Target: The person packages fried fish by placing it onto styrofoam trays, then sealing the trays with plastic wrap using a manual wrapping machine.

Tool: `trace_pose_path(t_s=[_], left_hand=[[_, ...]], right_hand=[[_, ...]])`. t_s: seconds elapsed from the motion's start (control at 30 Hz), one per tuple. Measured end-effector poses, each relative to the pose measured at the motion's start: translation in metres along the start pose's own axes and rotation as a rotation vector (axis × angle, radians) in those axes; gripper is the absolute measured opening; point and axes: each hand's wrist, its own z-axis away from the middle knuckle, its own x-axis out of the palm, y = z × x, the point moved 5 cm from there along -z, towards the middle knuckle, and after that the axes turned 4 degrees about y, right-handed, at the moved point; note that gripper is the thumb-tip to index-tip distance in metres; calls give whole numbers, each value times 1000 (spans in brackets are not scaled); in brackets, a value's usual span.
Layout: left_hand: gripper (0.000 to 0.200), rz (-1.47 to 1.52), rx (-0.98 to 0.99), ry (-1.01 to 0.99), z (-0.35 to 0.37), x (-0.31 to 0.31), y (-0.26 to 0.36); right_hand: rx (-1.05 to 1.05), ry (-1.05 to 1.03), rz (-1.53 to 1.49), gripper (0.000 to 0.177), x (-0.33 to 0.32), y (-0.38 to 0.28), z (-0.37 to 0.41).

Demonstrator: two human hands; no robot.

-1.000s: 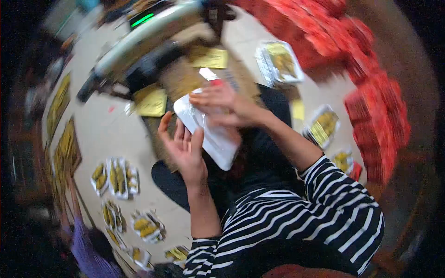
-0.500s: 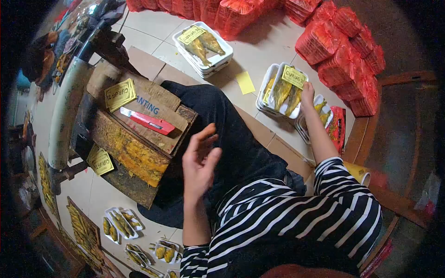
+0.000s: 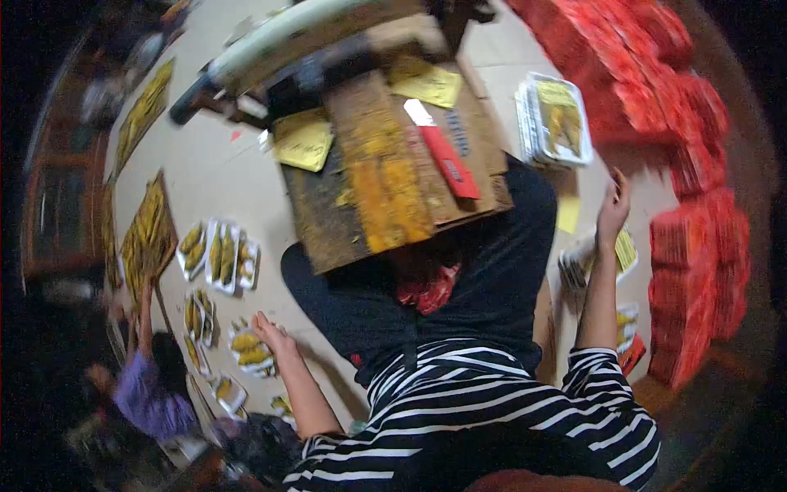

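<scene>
My left hand [image 3: 277, 334] reaches down to the left, fingers stretched out and right at the edge of a white foam tray of small yellowish fish [image 3: 252, 351]. On the other side my right hand [image 3: 613, 211] is raised with empty, parted fingers. It overlaps a stack of wrapped fish trays [image 3: 580, 261]. Another stack of wrapped trays with a yellow label [image 3: 561, 123] stands farther forward. Before my knees, a red box cutter [image 3: 447, 156] lies on a cardboard-covered wooden block [image 3: 318, 221], beside yellow printed labels [image 3: 303, 141].
More fish trays [image 3: 223, 254] lie on the tiled floor at left, near a dark board piled with fish [image 3: 147, 234]. A person in a purple sleeve [image 3: 156, 398] reaches to that board. Red-netted bundles [image 3: 684, 287] line the right side. A yellow slip [image 3: 567, 213] lies near my right knee.
The view has swung left. My right hand has let go of the wrapped fish tray it was setting on the stack. My left hand has moved from over my lap to the fish trays at left.
</scene>
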Motion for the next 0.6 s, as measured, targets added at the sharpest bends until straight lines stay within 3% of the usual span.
trace_pose_path(t_s=[0.03, 0.07, 0.13, 0.2, 0.37, 0.4, 0.47, 0.5, 0.6], left_hand=[[49, 272, -160, -147, -83, -23, -65], [47, 274, -241, -71, -109, -53, -96], [44, 260, -354, 100, -114, -89, -126], [41, 269, -448, 228, -110, -119, -148], [33, 366, -589, 366, -108, -134, -157], [32, 389, -600, 367, -112, -130, -154], [25, 508, -567, 279, -135, -128, -173], [23, 561, -544, 227, -143, -125, -179], [22, 626, -445, 348, -135, -115, -161]], right_hand=[[-256, -92, 156, 25, 45, -25, -7], [-245, -288, 175, 24, 91, -66, -3], [-616, -460, 148, 25, 175, -128, 5], [-733, -531, 158, 26, 233, -175, 12], [-789, -679, 207, 32, 337, -110, -58], [-782, -684, 141, 33, 341, -107, -61], [-525, -672, -12, 33, 334, -113, -54], [-742, -626, 109, 30, 334, -109, -69], [-542, -628, 106, 16, 322, -124, -53]])
